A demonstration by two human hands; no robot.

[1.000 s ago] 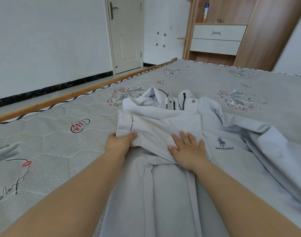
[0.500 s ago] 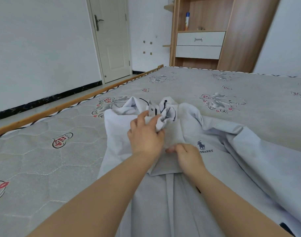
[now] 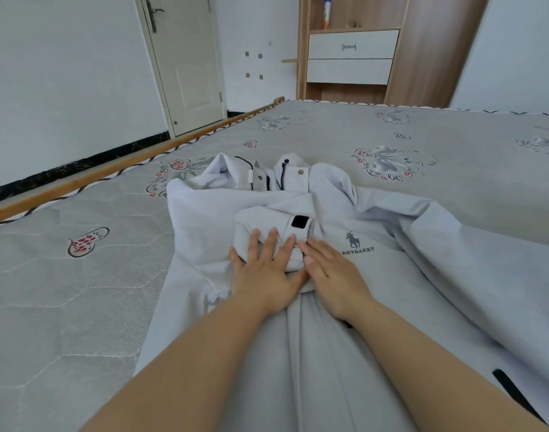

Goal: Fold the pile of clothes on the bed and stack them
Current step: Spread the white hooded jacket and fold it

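Grey quilted mattress [image 3: 80, 307] with red heart and flower prints takes up most of the room, sitting on a bed with a wooden side rail [image 3: 126, 169] along its left edge. White walls all round, a cream panelled door [image 3: 189, 63] beyond the far left corner, and a wood-grain wardrobe with two white drawers [image 3: 351, 57] past the far edge.

So the task's thing is a pale grey zip-up jacket with a dark horse logo on the chest [image 3: 360, 307], lying face up across the near half of the bed, collar pointing toward the far edge. Its one sleeve trails off toward the right edge. The other sleeve has been folded in across the chest, so a chunky folded sleeve cuff with a black patch [image 3: 276, 226] sits right in the middle, just short of the collar.

Both bare arms reach in from the near edge. The left hand [image 3: 267, 272] lies flat on that folded cuff, fingers [image 3: 254, 244] straight and spread, pressing it down and not grabbing anything. The right hand [image 3: 332, 275] is right beside it, touching it at the thumb side, fingers also straight and together, resting flat on the jacket next to the logo with fingertips against the cuff's edge. Neither hand has hold of any fabric, just palms down.
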